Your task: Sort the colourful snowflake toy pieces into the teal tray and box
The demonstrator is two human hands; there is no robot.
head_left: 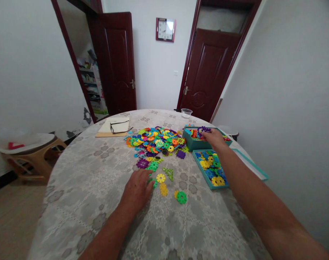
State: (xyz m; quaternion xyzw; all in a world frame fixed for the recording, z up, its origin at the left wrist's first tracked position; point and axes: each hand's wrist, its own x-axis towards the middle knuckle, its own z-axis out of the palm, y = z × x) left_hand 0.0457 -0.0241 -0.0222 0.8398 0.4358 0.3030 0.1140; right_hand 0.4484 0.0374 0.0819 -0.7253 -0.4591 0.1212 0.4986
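My right hand (213, 138) reaches over the teal box (193, 143), its fingers pinched on a purple gear-shaped plastic piece (203, 129). Under it, red, yellow and blue pieces show inside the box. My left hand (137, 186) rests low on the table, thumb apart from the curved fingers, beside small green pieces (155, 184); some fingertips are hidden. Just ahead of it lie a green flower-shaped piece (152, 166) and a purple one (142, 163). To its right are a yellow flower disc (160, 178), a green triangular piece (168, 173) and a green flower disc (182, 197).
A large heap of colourful plastic discs (159, 139) covers the table's middle. The teal tray (204, 173) holds blue, yellow and green pieces. Eyeglasses (119, 127) lie on a notebook (103, 130) at the far left. A clear plastic bowl (186, 113) stands at the far edge.
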